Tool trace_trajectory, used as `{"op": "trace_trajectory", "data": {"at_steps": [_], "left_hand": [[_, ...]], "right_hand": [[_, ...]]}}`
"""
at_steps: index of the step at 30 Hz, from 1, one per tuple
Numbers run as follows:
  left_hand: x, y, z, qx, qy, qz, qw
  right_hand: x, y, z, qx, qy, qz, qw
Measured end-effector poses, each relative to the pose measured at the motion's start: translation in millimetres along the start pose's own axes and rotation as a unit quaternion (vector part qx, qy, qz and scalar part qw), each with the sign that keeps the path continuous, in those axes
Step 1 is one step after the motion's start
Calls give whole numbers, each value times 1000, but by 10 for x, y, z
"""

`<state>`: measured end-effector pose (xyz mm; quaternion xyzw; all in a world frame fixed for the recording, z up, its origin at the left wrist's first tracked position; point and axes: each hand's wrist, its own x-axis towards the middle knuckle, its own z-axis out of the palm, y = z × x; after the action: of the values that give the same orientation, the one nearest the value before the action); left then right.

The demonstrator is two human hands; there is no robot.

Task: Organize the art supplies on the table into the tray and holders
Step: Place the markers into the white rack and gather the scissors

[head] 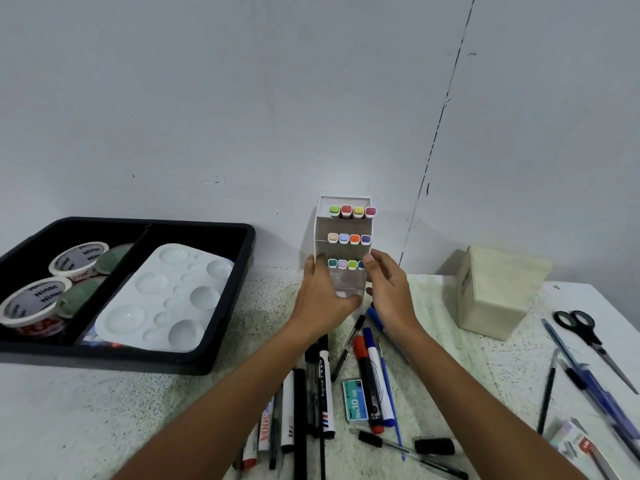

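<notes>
We've got both hands cupping marker holder (pixel 343 251): left hand (pixel 325 296), right hand (pixel 389 289) gripping its sides. Holder upright, far from us; loose pens (pixel 322 393) lie near, lengthwise toward us.

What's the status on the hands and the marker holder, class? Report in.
Left hand and right hand both gripping white tiered marker holder. Holder upright, three rows filled. Loose pens and markers still on table.

Left hand (pixel 325 292) and right hand (pixel 388 289) cover the marker holder (pixel 343 223) bottom tier, so can't tell what's in there tbh. Pens at bottom (pixel 301 427) get cut off by the frame edge, and the blue pens far right (pixel 595 393) are blurry, labels unreadable.
</notes>
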<state>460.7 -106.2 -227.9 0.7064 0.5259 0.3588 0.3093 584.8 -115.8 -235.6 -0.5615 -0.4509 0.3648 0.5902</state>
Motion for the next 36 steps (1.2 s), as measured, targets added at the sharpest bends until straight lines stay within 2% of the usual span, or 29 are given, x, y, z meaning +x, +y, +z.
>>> {"op": "trace_trajectory", "data": {"at_steps": [7,14,20,24,30,33,36], "left_hand": [[137,26,-42,10,-45,-77,996],[218,-123,-40,-40,-67,-98,992],[175,-51,-96,-36,-77,-66,994],[111,-31,-97,17,-81,-30,996],[-62,-54,-112,14,-48,34,998],[-151,-157,-136,1,-36,53,998],[-346,-263,-144,-6,18,59,998]], "right_hand": [[-4,-4,-12,-13,-9,-6,1000],[-14,-23,-22,-16,-19,-1,1000],[-21,-36,-79,-19,-48,3,999],[-46,-34,-64,-40,-36,-29,998],[-82,-45,-40,-41,-29,-26,998],[-73,-62,-62,-39,-52,7,998],[-144,-85,-114,-94,-53,43,993]]}}
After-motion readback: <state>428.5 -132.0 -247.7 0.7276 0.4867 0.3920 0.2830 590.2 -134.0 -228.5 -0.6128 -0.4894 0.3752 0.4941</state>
